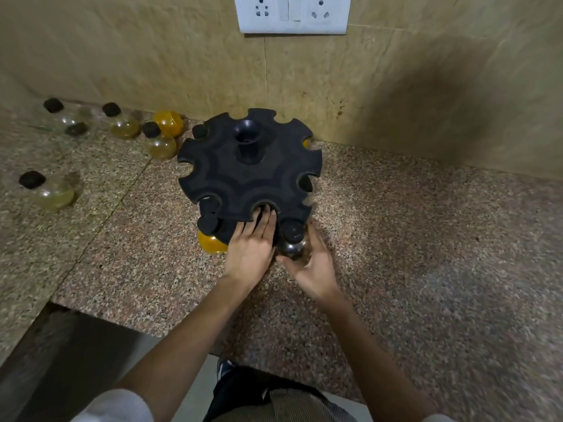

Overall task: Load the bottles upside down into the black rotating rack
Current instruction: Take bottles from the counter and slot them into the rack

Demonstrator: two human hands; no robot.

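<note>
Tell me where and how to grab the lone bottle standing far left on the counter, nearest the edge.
Grip the lone bottle around its round clear body, just under the black cap, coming from above and from the counter's front edge. It stands cap up with open counter around it, so fingers can wrap the belly. The cap is small and probably offers a poorer hold.

Your counter is speckled granite, butted against a tiled wall. The black rack stands on it near the wall. To your left, five capped bottles and one amber bottle lie loose on the stone, apart from the rack.
</note>
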